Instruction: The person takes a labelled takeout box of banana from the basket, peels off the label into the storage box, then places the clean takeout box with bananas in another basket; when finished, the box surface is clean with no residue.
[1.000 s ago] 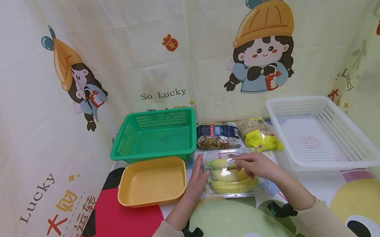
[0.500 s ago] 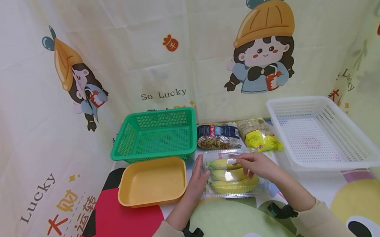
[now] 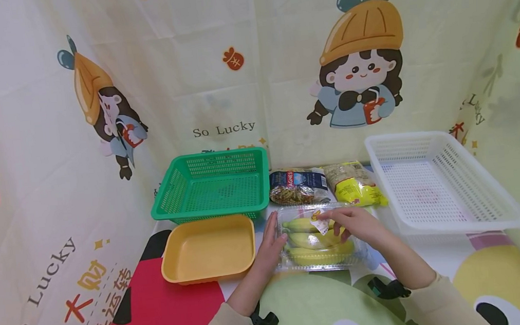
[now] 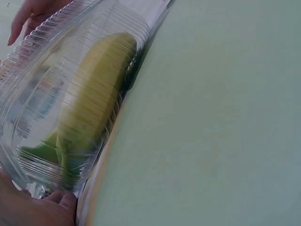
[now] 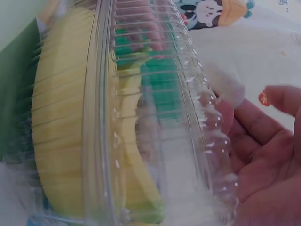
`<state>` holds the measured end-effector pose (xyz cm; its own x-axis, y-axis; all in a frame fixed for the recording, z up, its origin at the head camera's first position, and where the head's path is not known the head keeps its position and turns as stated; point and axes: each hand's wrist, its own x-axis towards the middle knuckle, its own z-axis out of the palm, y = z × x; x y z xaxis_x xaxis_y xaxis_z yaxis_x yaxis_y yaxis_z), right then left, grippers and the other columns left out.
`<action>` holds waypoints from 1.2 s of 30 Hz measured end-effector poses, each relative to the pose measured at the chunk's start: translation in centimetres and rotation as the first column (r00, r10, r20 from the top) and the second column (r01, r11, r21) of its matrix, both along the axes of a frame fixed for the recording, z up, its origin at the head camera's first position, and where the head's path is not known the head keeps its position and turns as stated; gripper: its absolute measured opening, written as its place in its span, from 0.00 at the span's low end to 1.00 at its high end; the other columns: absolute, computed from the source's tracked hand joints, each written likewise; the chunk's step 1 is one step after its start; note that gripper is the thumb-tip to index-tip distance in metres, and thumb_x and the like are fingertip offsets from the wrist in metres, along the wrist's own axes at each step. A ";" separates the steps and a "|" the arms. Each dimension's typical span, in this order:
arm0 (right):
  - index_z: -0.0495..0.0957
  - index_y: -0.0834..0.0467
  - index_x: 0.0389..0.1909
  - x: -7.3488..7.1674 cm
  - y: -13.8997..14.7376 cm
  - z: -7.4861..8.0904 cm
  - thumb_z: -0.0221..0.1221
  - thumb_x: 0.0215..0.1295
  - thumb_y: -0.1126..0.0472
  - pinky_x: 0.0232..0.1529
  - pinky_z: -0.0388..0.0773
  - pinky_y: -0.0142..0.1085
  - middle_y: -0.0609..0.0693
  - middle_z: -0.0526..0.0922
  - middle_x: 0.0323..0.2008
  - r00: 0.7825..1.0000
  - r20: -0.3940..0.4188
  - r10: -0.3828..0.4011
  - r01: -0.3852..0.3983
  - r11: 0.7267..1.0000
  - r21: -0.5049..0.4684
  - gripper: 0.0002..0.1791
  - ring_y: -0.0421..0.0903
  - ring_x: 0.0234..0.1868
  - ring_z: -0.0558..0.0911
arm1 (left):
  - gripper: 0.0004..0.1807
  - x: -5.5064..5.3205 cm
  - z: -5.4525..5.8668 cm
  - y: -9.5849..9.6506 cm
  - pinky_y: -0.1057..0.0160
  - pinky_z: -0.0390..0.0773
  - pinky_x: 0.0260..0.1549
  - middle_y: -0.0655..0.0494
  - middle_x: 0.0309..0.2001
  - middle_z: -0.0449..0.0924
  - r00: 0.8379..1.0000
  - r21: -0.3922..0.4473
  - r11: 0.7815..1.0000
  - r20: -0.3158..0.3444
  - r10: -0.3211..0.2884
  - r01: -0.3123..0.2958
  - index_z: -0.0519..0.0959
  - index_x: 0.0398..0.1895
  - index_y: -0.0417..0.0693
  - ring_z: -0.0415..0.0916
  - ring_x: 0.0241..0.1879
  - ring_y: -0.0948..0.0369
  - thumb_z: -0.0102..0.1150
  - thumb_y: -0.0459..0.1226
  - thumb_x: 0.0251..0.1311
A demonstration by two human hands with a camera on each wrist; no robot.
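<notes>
A clear plastic clamshell box (image 3: 320, 266) of bananas (image 3: 319, 255) sits in front of me with its lid down. My left hand (image 3: 267, 249) rests along its left side, fingers extended. Over the lid, the index finger of my right hand (image 3: 355, 224) touches a small white sticker (image 3: 322, 226) with a yellow print. Thumb and index finger are apart. The right wrist view shows the right hand (image 5: 268, 146) beside the ridged lid, with the pale sticker (image 5: 225, 87) at a fingertip. In the left wrist view, the left hand (image 4: 42, 209) is at the box's end.
A green basket (image 3: 213, 215) and a yellow tray (image 3: 210, 278) stand to the left. Behind the box lie a bag with a dark blue label (image 3: 299, 186) and a yellow bag (image 3: 355, 185). To the right is a white basket (image 3: 460, 222). Patterned curtains enclose the table.
The sticker, earlier a small white patch at my right fingertips, now shows its printed side. The right index finger has straightened and the thumb stands further from it. My left hand stays put.
</notes>
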<state>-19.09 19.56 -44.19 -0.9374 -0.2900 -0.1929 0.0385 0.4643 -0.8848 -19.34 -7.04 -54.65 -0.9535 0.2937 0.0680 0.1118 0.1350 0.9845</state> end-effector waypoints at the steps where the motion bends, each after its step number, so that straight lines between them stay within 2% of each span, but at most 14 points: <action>1: 0.84 0.55 0.53 -0.1 0.0 0.0 0.52 0.73 0.43 0.34 0.84 0.41 0.56 0.84 0.35 1.000 -0.008 -0.008 0.008 1.000 -0.003 0.23 0.49 0.28 0.81 | 0.39 0.0 0.0 0.0 0.37 0.40 0.74 0.53 0.81 0.31 1.000 0.000 1.000 -0.001 -0.001 0.001 0.38 0.81 0.56 0.31 0.80 0.50 0.43 0.38 0.73; 7: 0.85 0.57 0.50 -0.6 0.2 -0.3 0.59 0.70 0.53 0.38 0.83 0.45 0.53 0.87 0.37 0.996 -0.088 -0.031 0.032 0.999 0.003 0.15 0.51 0.32 0.83 | 0.38 0.0 -0.1 0.0 0.38 0.40 0.75 0.54 0.81 0.31 1.000 0.002 1.000 0.000 -0.004 0.004 0.39 0.81 0.56 0.31 0.80 0.51 0.43 0.38 0.74; 11: 0.84 0.58 0.49 -0.6 0.2 -0.3 0.61 0.67 0.60 0.39 0.83 0.44 0.54 0.87 0.42 0.995 -0.099 -0.012 0.011 1.000 -0.008 0.12 0.54 0.34 0.83 | 0.38 0.0 -0.1 0.0 0.40 0.41 0.75 0.55 0.81 0.32 1.000 -0.004 1.000 -0.002 0.001 -0.001 0.40 0.81 0.57 0.32 0.80 0.53 0.44 0.39 0.74; 16: 0.82 0.56 0.53 -0.3 0.1 0.0 0.59 0.68 0.65 0.38 0.83 0.45 0.56 0.85 0.46 0.994 -0.105 0.026 -0.028 0.999 -0.016 0.14 0.57 0.36 0.82 | 0.38 0.0 0.0 0.0 0.41 0.40 0.76 0.55 0.81 0.32 1.000 -0.009 1.000 -0.009 0.005 -0.005 0.40 0.81 0.56 0.31 0.80 0.53 0.44 0.39 0.74; 21: 0.82 0.50 0.55 -0.3 0.1 0.1 0.54 0.68 0.68 0.34 0.80 0.41 0.54 0.83 0.52 0.991 -0.119 0.057 -0.057 0.998 0.002 0.19 0.52 0.37 0.76 | 0.37 0.1 0.2 -0.1 0.42 0.41 0.76 0.56 0.81 0.34 1.000 -0.037 0.999 -0.001 0.028 -0.028 0.42 0.81 0.58 0.32 0.80 0.53 0.45 0.41 0.73; 24: 0.82 0.49 0.56 -0.3 0.3 -0.1 0.51 0.68 0.70 0.33 0.79 0.39 0.54 0.80 0.59 0.988 -0.136 0.078 -0.079 0.997 -0.003 0.22 0.51 0.43 0.74 | 0.37 0.1 0.4 0.0 0.40 0.42 0.75 0.56 0.81 0.34 0.998 -0.070 0.996 0.005 0.059 -0.059 0.44 0.81 0.60 0.33 0.80 0.52 0.47 0.42 0.73; 27: 0.81 0.49 0.58 -0.3 0.5 -0.1 0.50 0.67 0.72 0.33 0.79 0.39 0.55 0.76 0.64 0.984 -0.148 0.095 -0.098 0.995 -0.012 0.24 0.53 0.48 0.73 | 0.38 0.5 1.0 0.2 0.34 0.43 0.73 0.56 0.81 0.33 0.994 -0.117 0.987 -0.009 0.108 -0.109 0.45 0.80 0.65 0.32 0.80 0.48 0.49 0.44 0.72; 30: 0.80 0.50 0.60 -0.3 0.6 -0.2 0.51 0.66 0.72 0.33 0.81 0.40 0.55 0.74 0.66 0.981 -0.158 0.114 -0.118 0.993 -0.020 0.25 0.53 0.48 0.73 | 0.38 1.1 1.9 0.3 0.29 0.45 0.70 0.60 0.81 0.31 0.987 -0.180 0.970 -0.053 0.154 -0.161 0.46 0.78 0.75 0.33 0.79 0.46 0.50 0.45 0.71; 34: 0.78 0.50 0.62 -0.4 0.9 -0.1 0.53 0.67 0.71 0.35 0.82 0.42 0.55 0.71 0.68 0.981 -0.143 0.132 -0.139 0.989 -0.041 0.25 0.51 0.40 0.75 | 0.36 2.3 3.7 -0.1 0.29 0.50 0.68 0.63 0.81 0.33 0.987 -0.278 0.948 -0.086 0.138 -0.157 0.47 0.76 0.82 0.39 0.79 0.46 0.50 0.50 0.71; 36: 0.76 0.50 0.64 -0.5 1.0 -0.1 0.54 0.68 0.69 0.36 0.82 0.43 0.54 0.70 0.69 0.983 -0.129 0.134 -0.142 0.989 -0.051 0.25 0.50 0.38 0.75 | 0.34 3.0 4.9 -0.6 0.30 0.53 0.68 0.62 0.81 0.38 0.991 -0.319 0.940 -0.088 0.097 -0.120 0.50 0.77 0.78 0.42 0.79 0.47 0.49 0.53 0.71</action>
<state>-19.60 20.52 -44.27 -0.9030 -0.4260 -0.0556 -0.1345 0.4032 -0.9052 -16.32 -7.68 -49.80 -0.9771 0.2058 0.0544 0.1456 0.4597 0.8760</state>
